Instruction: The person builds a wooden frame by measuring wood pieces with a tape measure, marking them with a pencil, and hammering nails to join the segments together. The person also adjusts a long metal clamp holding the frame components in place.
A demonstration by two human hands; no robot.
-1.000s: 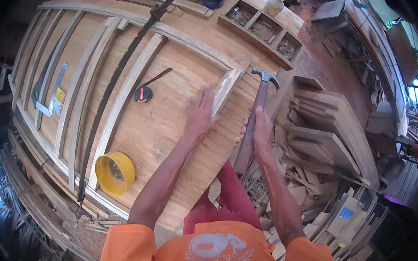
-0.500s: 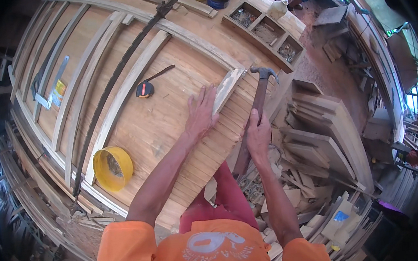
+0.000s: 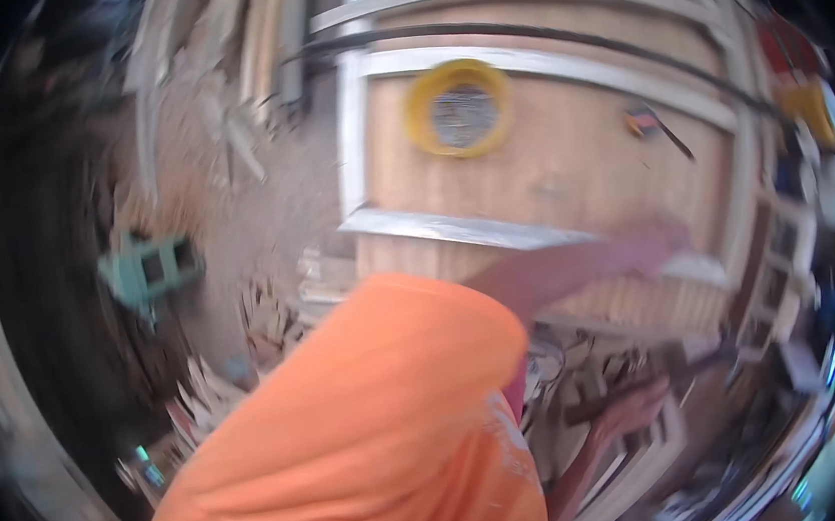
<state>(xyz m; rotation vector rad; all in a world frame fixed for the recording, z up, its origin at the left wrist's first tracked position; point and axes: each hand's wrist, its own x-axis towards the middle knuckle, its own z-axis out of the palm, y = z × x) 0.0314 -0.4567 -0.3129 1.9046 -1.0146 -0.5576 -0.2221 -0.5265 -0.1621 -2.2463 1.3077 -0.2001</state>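
Observation:
My left hand [image 3: 648, 248], smeared by motion, lies over a pale strip [image 3: 700, 268] on the framed plywood panel [image 3: 571, 185]; its fingers are unclear. My right hand [image 3: 630, 403] is closed round the hammer [image 3: 690, 372] below the panel's near edge. A yellow tub [image 3: 414, 110] of small metal pieces, probably nails, sits on the panel, with a tape measure [image 3: 643, 121] to its right. A long dark bar clamp [image 3: 556, 31] crosses the frame above them.
A green stool-like object [image 3: 147, 266] stands on the dusty floor at left, among wood offcuts [image 3: 263, 326]. Long timbers [image 3: 266, 44] lie beyond the panel's left end. A compartmented wooden box [image 3: 779, 256] is at the right, above more stacked boards.
My view has swung sharply left and blurred, so the panel now appears rotated and higher, with the floor showing at left. The hammer stays in my right hand.

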